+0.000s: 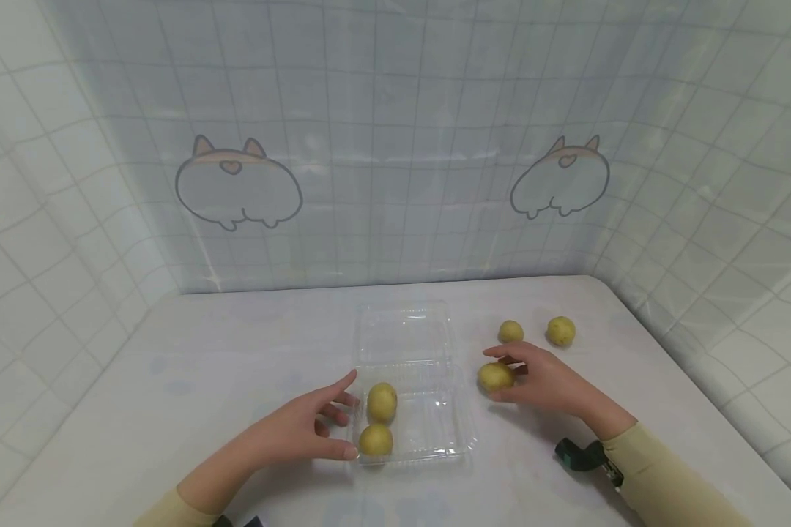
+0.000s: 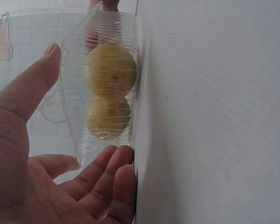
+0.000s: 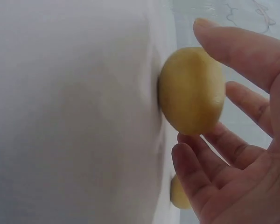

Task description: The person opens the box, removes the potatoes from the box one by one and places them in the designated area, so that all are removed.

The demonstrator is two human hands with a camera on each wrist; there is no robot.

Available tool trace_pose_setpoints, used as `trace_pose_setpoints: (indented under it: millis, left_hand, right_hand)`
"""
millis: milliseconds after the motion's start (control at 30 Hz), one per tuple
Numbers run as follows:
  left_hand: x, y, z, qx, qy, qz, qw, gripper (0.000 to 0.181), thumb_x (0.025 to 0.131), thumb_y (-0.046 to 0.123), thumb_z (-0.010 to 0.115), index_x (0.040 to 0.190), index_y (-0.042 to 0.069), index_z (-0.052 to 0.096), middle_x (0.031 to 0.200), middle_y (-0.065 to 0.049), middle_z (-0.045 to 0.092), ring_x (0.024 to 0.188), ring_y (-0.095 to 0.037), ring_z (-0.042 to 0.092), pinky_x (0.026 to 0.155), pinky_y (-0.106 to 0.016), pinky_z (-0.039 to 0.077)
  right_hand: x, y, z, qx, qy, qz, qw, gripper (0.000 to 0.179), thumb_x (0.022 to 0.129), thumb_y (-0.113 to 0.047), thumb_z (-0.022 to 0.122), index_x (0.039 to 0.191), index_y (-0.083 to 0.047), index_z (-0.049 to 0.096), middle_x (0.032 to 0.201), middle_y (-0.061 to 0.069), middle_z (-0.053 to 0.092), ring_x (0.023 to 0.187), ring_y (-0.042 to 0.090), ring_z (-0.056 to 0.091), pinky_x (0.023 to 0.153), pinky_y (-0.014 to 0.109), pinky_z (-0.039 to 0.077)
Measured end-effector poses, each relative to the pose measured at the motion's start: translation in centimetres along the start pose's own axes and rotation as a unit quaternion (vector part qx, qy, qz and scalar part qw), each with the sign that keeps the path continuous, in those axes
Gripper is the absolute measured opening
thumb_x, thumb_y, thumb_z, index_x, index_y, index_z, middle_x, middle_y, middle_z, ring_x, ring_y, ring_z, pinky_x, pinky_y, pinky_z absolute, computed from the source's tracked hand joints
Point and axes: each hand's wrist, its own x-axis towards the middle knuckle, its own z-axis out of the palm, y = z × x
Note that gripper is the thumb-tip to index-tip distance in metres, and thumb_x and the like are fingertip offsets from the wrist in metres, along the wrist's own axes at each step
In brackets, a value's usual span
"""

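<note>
A clear plastic clamshell container (image 1: 428, 424) lies on the white table with its lid (image 1: 405, 333) laid back. Two yellow potatoes sit along its left side, a rear potato (image 1: 382, 402) and a front potato (image 1: 376, 440). My left hand (image 1: 303, 428) is at the container's left wall, thumb and fingers spread, fingertips right at the rim (image 2: 67, 107). To the right, my right hand (image 1: 540, 377) surrounds another potato (image 1: 496, 377), which rests on the table. Its thumb and fingers stand loosely around this potato (image 3: 192, 91), the index finger apart from it.
Behind the right hand lie a small potato (image 1: 510, 331) and a larger potato (image 1: 561, 331). A grid-patterned curtain (image 1: 395, 146) rises along the table's back edge and both sides. A dark strapped device (image 1: 580, 455) is on the right wrist.
</note>
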Motion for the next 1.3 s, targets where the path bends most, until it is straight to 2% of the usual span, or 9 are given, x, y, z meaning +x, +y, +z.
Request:
trace_pose_setpoints:
  millis: [133, 467, 700, 867, 1033, 1300]
  left_hand:
    - [0.1, -0.1, 0.0, -0.004, 0.0, 0.002, 1.0, 0.102, 0.08, 0.041, 0.083, 0.159, 0.02, 0.022, 0.137, 0.004, 0.054, 0.113, -0.016, 0.057, 0.086, -0.031, 0.051]
    - [-0.1, -0.1, 0.0, -0.01, -0.002, 0.0, 0.9999, 0.101, 0.08, 0.041, 0.082, 0.159, 0.021, 0.022, 0.137, 0.004, 0.054, 0.114, -0.016, 0.057, 0.086, -0.031, 0.051]
    - [0.2, -0.2, 0.2, 0.004, -0.001, -0.006, 1.0, 0.102, 0.08, 0.044, 0.082, 0.159, 0.02, 0.022, 0.136, 0.006, 0.055, 0.113, -0.015, 0.057, 0.086, -0.03, 0.051]
    - [0.3, 0.0, 0.1, 0.005, -0.001, -0.006, 1.0, 0.102, 0.08, 0.043, 0.082, 0.159, 0.019, 0.022, 0.136, 0.005, 0.055, 0.112, -0.015, 0.058, 0.086, -0.03, 0.051]
    - [0.3, 0.2, -0.1, 0.004, -0.003, -0.002, 1.0, 0.101, 0.081, 0.041, 0.082, 0.159, 0.019, 0.022, 0.136, 0.004, 0.055, 0.112, -0.016, 0.058, 0.085, -0.031, 0.051]
    - [0.2, -0.1, 0.1, 0.003, -0.001, 0.0, 1.0, 0.102, 0.08, 0.041, 0.083, 0.159, 0.017, 0.022, 0.136, 0.003, 0.055, 0.112, -0.016, 0.058, 0.086, -0.031, 0.051]
  right_hand:
    - [0.0, -0.1, -0.3, 0.012, 0.0, -0.006, 0.9999, 0.062, 0.08, -0.035, 0.084, 0.132, -0.011, 0.06, 0.13, 0.005, 0.059, 0.116, 0.025, 0.058, 0.093, 0.041, 0.05]
    - [0.0, 0.2, -0.2, 0.033, -0.014, -0.011, 0.9993, 0.053, 0.082, -0.025, 0.083, 0.128, -0.011, 0.062, 0.129, -0.002, 0.059, 0.116, 0.022, 0.057, 0.094, 0.041, 0.05]
    - [-0.2, 0.0, -0.7, 0.008, -0.014, -0.022, 0.9996, 0.051, 0.084, -0.023, 0.082, 0.129, -0.011, 0.062, 0.129, -0.002, 0.059, 0.116, 0.023, 0.057, 0.092, 0.042, 0.051]
    - [-0.5, -0.9, -2.0, 0.006, 0.009, -0.03, 0.9995, 0.052, 0.084, -0.025, 0.081, 0.131, -0.014, 0.061, 0.133, -0.002, 0.056, 0.118, 0.028, 0.057, 0.094, 0.045, 0.05]
    - [-0.5, -2.1, -3.1, 0.009, 0.026, -0.043, 0.9987, 0.056, 0.084, -0.026, 0.081, 0.134, -0.013, 0.059, 0.134, -0.001, 0.056, 0.12, 0.024, 0.056, 0.095, 0.043, 0.05]
    - [0.3, -3.9, -2.8, 0.006, 0.027, -0.039, 0.9989, 0.06, 0.084, -0.028, 0.082, 0.138, -0.023, 0.056, 0.136, -0.002, 0.056, 0.116, 0.02, 0.059, 0.095, 0.04, 0.05]
